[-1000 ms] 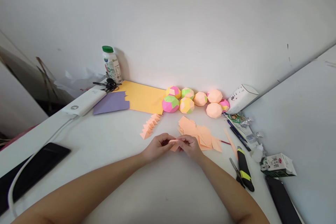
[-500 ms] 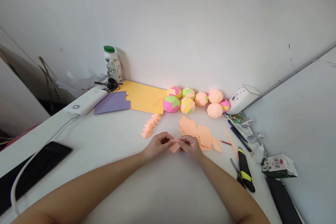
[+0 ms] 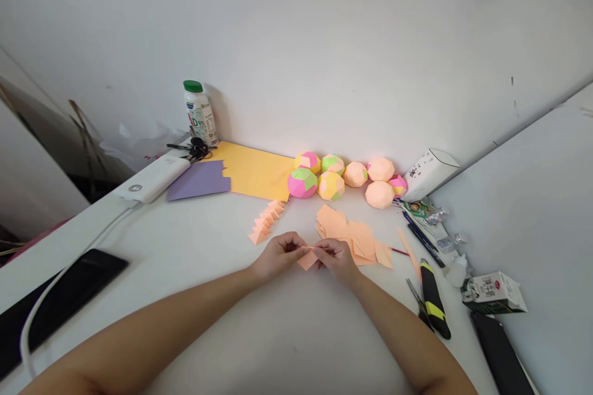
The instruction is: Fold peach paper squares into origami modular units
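Between my two hands is a small peach piece of paper (image 3: 308,260), folded along its upper edge. My left hand (image 3: 283,254) pinches that edge from the left, and my right hand (image 3: 336,259) pinches it from the right, the thumbs almost meeting. Just behind my right hand lies a loose pile of peach paper pieces (image 3: 361,239), partly covered by the hand. Beyond my left hand, a slanting row of folded peach paper units (image 3: 266,222) rests on the table. Several faceted paper balls (image 3: 331,186) in peach, pink, green and yellow stand along the wall.
Yellow paper (image 3: 259,170) and purple paper (image 3: 199,181) lie at the back left, near a bottle (image 3: 200,112), keys (image 3: 198,149) and a white power bank (image 3: 155,180). On the right are scissors (image 3: 420,305), a utility knife (image 3: 434,299), pens (image 3: 424,237) and a milk carton (image 3: 493,292).
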Demonstrator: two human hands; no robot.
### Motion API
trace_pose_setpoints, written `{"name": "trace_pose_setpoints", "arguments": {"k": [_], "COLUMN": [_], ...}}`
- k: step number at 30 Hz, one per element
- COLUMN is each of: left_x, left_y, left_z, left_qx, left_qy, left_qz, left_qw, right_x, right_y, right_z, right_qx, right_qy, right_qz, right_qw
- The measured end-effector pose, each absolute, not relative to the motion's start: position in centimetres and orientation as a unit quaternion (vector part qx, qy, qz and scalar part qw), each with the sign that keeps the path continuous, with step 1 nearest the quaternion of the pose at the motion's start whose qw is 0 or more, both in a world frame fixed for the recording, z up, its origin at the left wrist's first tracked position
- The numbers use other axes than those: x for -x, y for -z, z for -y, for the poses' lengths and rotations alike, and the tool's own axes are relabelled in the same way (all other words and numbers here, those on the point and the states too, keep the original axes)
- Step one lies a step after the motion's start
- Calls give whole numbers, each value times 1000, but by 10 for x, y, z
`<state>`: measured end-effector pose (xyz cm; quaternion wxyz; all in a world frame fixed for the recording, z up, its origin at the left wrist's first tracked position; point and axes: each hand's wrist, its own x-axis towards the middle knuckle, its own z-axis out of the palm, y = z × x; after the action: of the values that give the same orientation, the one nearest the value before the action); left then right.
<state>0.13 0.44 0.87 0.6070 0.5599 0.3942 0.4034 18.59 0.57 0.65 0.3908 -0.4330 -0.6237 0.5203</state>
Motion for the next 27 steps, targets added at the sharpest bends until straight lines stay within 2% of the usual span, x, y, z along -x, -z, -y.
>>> {"name": "trace_pose_setpoints", "arguments": {"k": [10,17,27], "left_x": [-1,1,-5], "left_y": [-10,-9,-10], "left_z": [-4,-6,0], "left_qx": [-528,-516,-611], "left_qy": [-410,-443,-393], "left_qz": [-389,-420,-435], "left_qw": [634,601,533], "right_x": [-185,-187,-185], "right_y": [-10,-6,-5], "right_z": [-6,-10,-7], "right_qx": [420,434,435], "right_qy": [-552,-564,-561], "right_qz": [601,572,596], "right_qw": [396,408,374]}}
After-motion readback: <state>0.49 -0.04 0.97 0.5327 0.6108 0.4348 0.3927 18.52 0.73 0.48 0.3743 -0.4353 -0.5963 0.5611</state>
